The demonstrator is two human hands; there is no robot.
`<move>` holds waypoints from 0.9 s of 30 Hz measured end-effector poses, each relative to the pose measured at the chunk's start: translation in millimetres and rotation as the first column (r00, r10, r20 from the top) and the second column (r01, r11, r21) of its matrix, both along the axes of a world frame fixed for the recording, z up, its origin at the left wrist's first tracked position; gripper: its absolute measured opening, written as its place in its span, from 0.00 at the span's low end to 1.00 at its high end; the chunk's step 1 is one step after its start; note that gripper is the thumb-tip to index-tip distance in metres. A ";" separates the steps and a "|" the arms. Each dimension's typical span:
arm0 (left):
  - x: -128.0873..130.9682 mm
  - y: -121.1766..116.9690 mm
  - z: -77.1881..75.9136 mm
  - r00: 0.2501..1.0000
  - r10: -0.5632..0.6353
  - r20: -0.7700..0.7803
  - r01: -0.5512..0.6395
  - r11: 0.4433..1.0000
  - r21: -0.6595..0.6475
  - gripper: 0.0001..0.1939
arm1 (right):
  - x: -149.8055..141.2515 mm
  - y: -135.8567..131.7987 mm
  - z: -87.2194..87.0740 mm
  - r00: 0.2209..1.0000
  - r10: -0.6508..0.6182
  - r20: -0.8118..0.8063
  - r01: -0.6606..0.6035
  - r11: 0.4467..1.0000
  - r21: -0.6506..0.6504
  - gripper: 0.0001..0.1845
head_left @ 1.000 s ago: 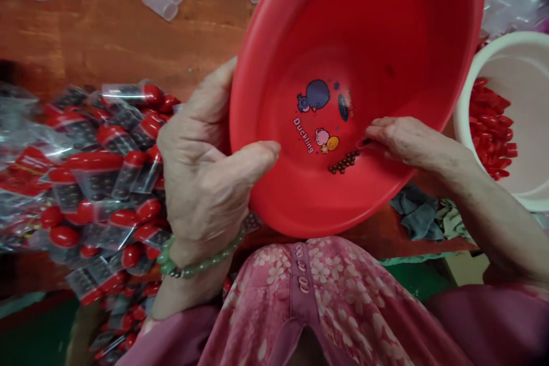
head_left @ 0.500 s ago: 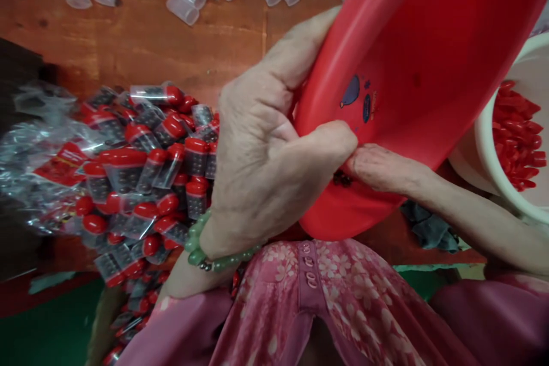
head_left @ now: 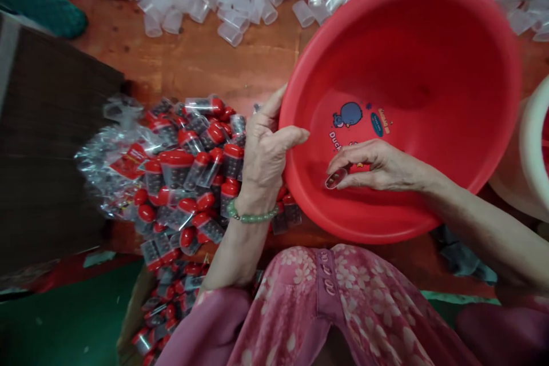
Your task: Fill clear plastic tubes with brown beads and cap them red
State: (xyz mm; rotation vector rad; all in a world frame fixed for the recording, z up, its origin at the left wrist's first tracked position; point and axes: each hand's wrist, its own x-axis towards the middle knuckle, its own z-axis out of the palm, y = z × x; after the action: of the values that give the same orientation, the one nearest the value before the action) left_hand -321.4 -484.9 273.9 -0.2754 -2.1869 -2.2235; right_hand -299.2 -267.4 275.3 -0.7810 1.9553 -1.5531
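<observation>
The left hand (head_left: 268, 151) clamps the rim of a red basin (head_left: 398, 68) right of centre; inside it, the right hand (head_left: 377, 166) pinches a small clear capsule (head_left: 335, 178). Bagged red-capped tubes (head_left: 189, 183) lie left.

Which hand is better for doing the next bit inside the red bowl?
Probably the right hand: it is already inside the red plastic basin, holding a small clear piece. The left hand is busy gripping the rim.
</observation>
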 end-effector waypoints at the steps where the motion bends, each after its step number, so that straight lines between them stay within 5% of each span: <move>1: -2.5 -4.0 -5.6 1.000 0.004 -0.020 -0.006 0.998 -0.070 0.21 | -0.7 0.2 4.1 1.000 -0.018 -0.005 0.018 1.000 0.016 0.12; 4: -9.5 -15.0 -17.9 0.980 0.035 -0.194 -0.090 0.956 -0.280 0.24 | -4.8 0.8 17.3 0.996 -0.085 -0.030 0.086 0.994 0.069 0.10; 9: -2.4 -22.6 -19.9 0.866 -0.068 -0.495 -0.258 0.788 -0.560 0.25 | -12.3 3.9 24.9 0.984 -0.166 0.059 0.166 0.986 0.009 0.11; 13: 23.4 -13.2 -5.2 0.839 -0.178 -0.515 -0.232 0.739 -0.632 0.26 | -18.0 7.6 24.4 0.939 -0.269 0.214 0.292 0.953 -0.086 0.17; 17: 36.2 -1.6 8.2 0.878 -0.256 -0.405 -0.111 0.713 -0.692 0.27 | -21.9 3.2 35.4 0.951 -0.283 0.124 0.293 0.954 -0.070 0.15; 20: 31.0 2.6 10.3 0.924 -0.247 -0.291 0.023 0.796 -0.605 0.15 | -22.5 -1.2 45.0 0.959 -0.278 0.057 0.281 0.959 -0.043 0.15; 24: 20.5 4.7 4.3 0.979 -0.173 -0.105 0.146 0.963 -0.229 0.07 | -26.8 10.3 43.5 0.934 -0.354 -0.050 0.355 0.935 0.022 0.19; 27: 18.4 6.0 -0.3 0.990 -0.140 -0.009 0.140 0.990 -0.006 0.07 | -31.7 30.9 26.9 0.925 -0.296 -0.239 0.369 0.848 0.379 0.18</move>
State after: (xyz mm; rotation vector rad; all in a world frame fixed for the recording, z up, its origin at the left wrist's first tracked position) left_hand -303.0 -478.9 273.6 -0.4515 -2.2346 -2.2802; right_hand -330.9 -236.5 302.3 -0.4156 2.5473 -1.1933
